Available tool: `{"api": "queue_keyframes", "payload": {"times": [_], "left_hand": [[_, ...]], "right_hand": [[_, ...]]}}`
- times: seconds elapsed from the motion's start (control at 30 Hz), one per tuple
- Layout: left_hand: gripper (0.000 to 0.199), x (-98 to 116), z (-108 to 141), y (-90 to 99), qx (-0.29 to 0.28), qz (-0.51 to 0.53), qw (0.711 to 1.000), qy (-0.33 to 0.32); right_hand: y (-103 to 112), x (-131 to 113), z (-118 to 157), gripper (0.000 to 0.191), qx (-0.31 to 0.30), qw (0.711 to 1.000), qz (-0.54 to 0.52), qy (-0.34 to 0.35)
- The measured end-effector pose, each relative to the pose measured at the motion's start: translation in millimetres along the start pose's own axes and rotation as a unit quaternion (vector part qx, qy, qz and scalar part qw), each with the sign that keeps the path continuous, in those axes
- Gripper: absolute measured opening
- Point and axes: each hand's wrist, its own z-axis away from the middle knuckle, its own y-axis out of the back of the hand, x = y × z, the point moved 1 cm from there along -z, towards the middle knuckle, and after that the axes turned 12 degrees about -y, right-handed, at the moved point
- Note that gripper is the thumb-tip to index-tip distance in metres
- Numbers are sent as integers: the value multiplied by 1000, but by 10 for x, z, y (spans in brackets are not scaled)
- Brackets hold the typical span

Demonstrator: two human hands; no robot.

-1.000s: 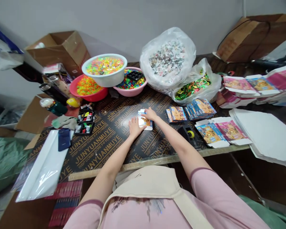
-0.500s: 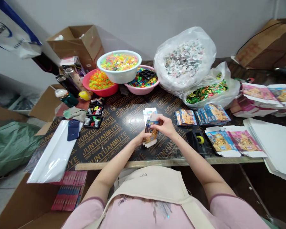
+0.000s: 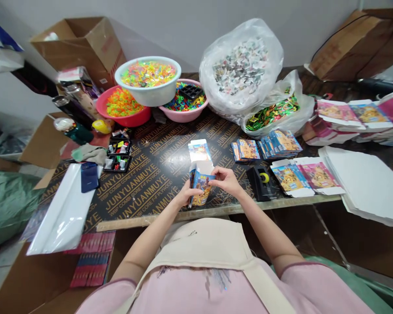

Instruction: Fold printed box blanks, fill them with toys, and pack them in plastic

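Between my hands is a small blue printed carton (image 3: 202, 188), tilted toward me, with its white flap end standing up at the top. My left hand (image 3: 185, 194) grips its left side, thumb across the printed front. With thumb and fingers, my right hand (image 3: 225, 181) pinches the upper right edge of the carton. Just beyond it, a flat printed carton (image 3: 199, 151) with white flaps lies on the table. Right of my hands are stacks of blue cartons (image 3: 246, 150) and a black tape dispenser (image 3: 261, 183) with a yellow core.
Behind are a white basin (image 3: 148, 89), a red basin (image 3: 124, 114) and a pink basin (image 3: 185, 114) of small colourful pieces, plus a plastic bag (image 3: 242, 74) of packets. Black trays (image 3: 118, 162) and a white plastic sheet (image 3: 59, 209) lie left. Flat cartons (image 3: 291, 178) lie right.
The carton in my hands has been turned and opened out from flat, its flap end now raised. It has come away from the flat carton behind it. The whole view has shifted slightly.
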Motion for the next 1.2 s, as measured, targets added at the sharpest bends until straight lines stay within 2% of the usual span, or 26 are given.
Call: {"api": "queue_keyframes", "payload": {"times": [0.17, 0.3, 0.4, 0.5, 0.67, 0.77, 0.8, 0.83, 0.87, 0.93, 1.0, 1.07, 1.2], "left_hand": [[65, -14, -34, -3, 21, 24, 999, -16], [61, -94, -94, 62, 5, 71, 996, 53], [54, -205, -208, 148, 78, 41, 994, 71], [53, -281, -356, 249, 163, -37, 986, 25], [69, -189, -459, 421, 224, -90, 970, -38], [94, -29, -379, 425, 267, -243, 921, -146], [99, 15, -337, 388, 255, -286, 907, -174], [100, 45, -293, 333, 220, -299, 910, -183], [99, 58, -247, 261, 161, -274, 933, -167], [93, 51, -143, 89, 12, -149, 984, -91], [86, 30, -29, -70, -93, -26, 995, -15], [80, 18, 73, -173, -126, 32, 991, 15], [78, 20, 214, -228, -119, 48, 992, 23]], "right_hand": [[64, 52, -18, 34, 49, 994, 69, 68], [124, 149, -62, 32, 38, 993, 94, 57], [188, 234, -111, 37, 51, 995, 78, 29], [304, 274, -141, 42, 85, 995, 59, 12], [580, 193, -75, 44, 221, 975, -20, 12], [564, 76, 38, 36, 232, 970, 58, 31], [511, 32, 78, 33, 223, 970, 89, 39], [442, -13, 115, 30, 208, 970, 116, 48], [363, -56, 146, 28, 191, 970, 135, 59], [205, -131, 191, 25, 146, 973, 159, 78], [87, -180, 214, 24, 101, 976, 171, 92], [28, -195, 225, 23, 68, 978, 170, 101], [20, -132, 233, 26, 48, 984, 137, 100]]}}
